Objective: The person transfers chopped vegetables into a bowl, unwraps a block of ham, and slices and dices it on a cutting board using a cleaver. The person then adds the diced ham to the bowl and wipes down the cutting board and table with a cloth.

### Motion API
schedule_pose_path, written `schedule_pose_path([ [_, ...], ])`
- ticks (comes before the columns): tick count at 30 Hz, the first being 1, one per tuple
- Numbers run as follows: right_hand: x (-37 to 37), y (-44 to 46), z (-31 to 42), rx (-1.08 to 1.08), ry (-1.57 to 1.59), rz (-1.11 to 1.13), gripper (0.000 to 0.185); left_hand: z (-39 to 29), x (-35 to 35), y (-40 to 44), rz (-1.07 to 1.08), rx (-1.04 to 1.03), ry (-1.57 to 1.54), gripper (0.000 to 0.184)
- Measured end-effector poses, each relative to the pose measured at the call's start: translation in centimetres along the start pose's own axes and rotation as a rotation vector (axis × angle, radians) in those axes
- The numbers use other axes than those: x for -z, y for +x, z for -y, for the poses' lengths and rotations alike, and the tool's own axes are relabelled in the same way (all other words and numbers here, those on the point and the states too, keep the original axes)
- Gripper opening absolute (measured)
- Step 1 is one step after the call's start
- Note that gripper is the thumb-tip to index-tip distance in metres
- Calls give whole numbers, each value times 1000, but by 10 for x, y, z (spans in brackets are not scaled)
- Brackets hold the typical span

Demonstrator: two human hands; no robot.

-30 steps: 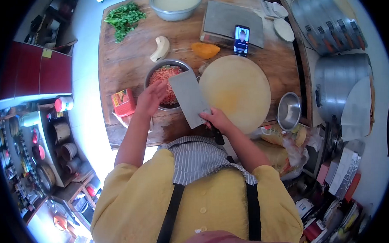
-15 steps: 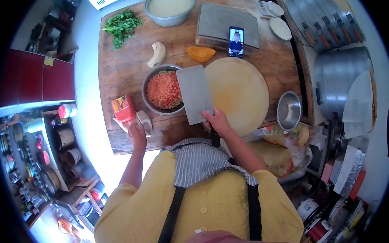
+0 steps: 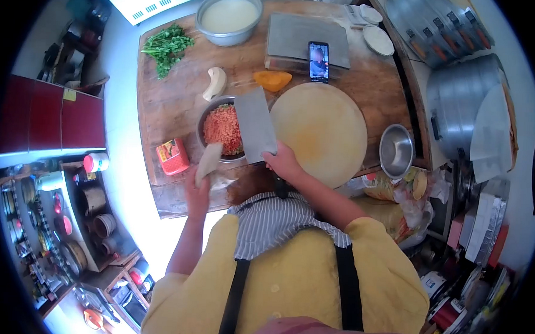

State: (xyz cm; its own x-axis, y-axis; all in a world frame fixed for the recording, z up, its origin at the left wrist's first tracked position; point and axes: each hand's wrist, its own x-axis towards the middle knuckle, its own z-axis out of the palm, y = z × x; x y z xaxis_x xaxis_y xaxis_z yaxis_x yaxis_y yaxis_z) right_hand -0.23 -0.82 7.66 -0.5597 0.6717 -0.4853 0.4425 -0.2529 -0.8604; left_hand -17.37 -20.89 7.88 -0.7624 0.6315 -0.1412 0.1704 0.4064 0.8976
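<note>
In the head view my right hand point(image 3: 283, 161) grips the dark handle of a broad cleaver point(image 3: 255, 122). Its blade stands over the right side of a metal bowl point(image 3: 202, 128) and hides part of it. Finely chopped orange-red bits point(image 3: 222, 127) fill the bowl. My left hand point(image 3: 197, 188) is closed on a pale grey cloth point(image 3: 209, 162), whose upper end reaches the bowl's near rim. A whitish flat piece point(image 3: 223, 183) lies by that hand; I cannot tell what it is. A red packet point(image 3: 172, 156) rests to the left.
Right of the bowl lies a round chopping board point(image 3: 321, 133), with a small metal bowl point(image 3: 396, 151) beyond it. Farther back are a peeled pale piece point(image 3: 215, 84), an orange pumpkin piece point(image 3: 273, 80), green herbs point(image 3: 167, 50), a basin point(image 3: 228, 18) and a propped phone point(image 3: 319, 61).
My left hand has lifted the cloth from beside the red packet and moved it right, up to the bowl. The cleaver has shifted slightly left, still in my right hand.
</note>
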Motion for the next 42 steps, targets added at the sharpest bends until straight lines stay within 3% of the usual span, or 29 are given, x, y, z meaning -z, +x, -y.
schedule_pose_path([
  [2,-11,3,-2,77,-50,11,27,-34,-28,2,41,-153,9,36],
  [3,-16,2,-3,143,-99,6,28,-33,-46,4,32,-276,208,41],
  [4,-20,1,-2,150,-96,0,28,-41,-60,8,33,-285,208,41],
  [6,-23,-4,-2,377,-103,18,24,-55,-87,20,-13,-560,235,48],
  [8,-14,-10,6,353,-167,-18,23,-43,-98,44,-79,-534,299,49],
  [10,1,-29,31,103,-146,92,25,-36,-94,69,-145,-500,366,51],
  [13,16,-41,39,6,-52,154,22,-31,-80,100,-171,-489,326,51],
  [14,21,-41,38,5,-52,153,22,-30,-73,105,-186,-341,258,51],
  [15,26,-40,38,-110,200,166,23,-34,-69,108,-201,-194,190,50],
  [16,29,-39,37,-223,452,177,26,-38,-68,104,-202,-196,190,50],
  [17,31,-35,32,-220,454,176,26,-43,-67,96,-227,-258,75,50],
  [19,32,-25,13,-586,999,320,33,-59,-67,64,-182,-321,-112,49],
  [20,31,-23,5,-587,1003,321,33,-68,-71,45,-135,-438,-71,47],
  [22,26,-22,-3,-776,1335,754,37,-87,-82,18,20,-588,-39,42],
  [23,20,-26,-2,-764,1108,684,37,-95,-89,10,130,-620,-48,39],
  [27,19,-28,8,-750,1056,878,30,-95,-100,21,122,-677,50,40],
  [30,30,-30,10,-729,1024,937,26,-91,-104,39,61,-719,125,42],
  [33,34,-37,10,-800,926,873,23,-90,-108,61,-86,-570,182,39],
  [37,43,-47,-1,-765,887,897,23,-61,-106,102,-206,-595,284,34],
  [40,64,-56,0,-686,836,836,27,-40,-89,120,-210,-467,311,31],
  [42,88,-65,17,-451,541,466,34,-46,-70,117,-169,-386,327,31],
])
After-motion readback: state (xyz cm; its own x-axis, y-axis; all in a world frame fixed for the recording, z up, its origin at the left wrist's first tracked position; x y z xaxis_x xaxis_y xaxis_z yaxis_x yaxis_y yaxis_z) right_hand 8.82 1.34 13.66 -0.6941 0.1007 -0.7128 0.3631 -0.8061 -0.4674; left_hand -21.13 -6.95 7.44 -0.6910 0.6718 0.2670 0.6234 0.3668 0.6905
